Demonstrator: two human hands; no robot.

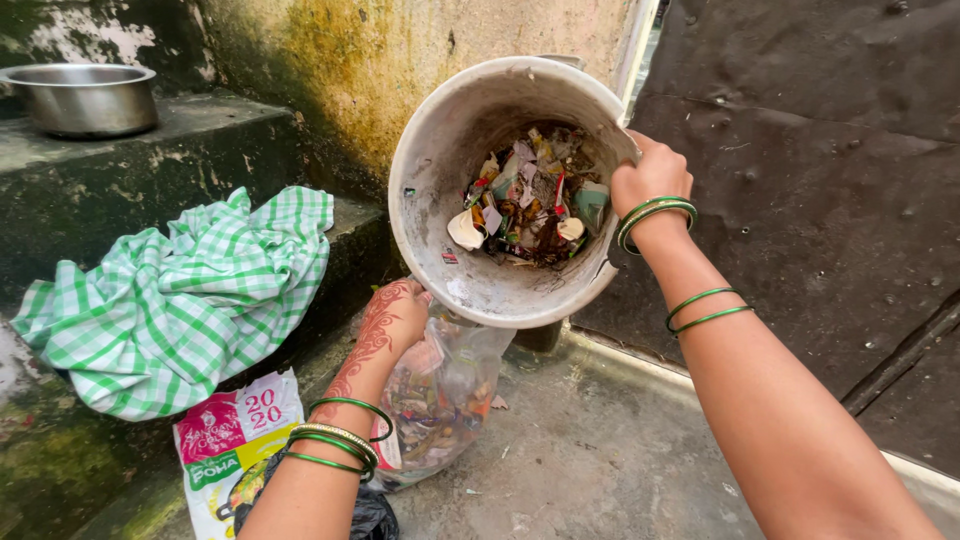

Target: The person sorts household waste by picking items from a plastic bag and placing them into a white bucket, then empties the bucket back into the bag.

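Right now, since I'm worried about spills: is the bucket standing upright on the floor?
No: the right hand holds the bucket tipped on its side above the clear plastic bag, which the left hand grips.

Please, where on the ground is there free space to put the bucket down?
The bare grey floor between the clear plastic bag and the right arm is free. Left is crowded: checked cloth, printed bag. The bucket is tilted.
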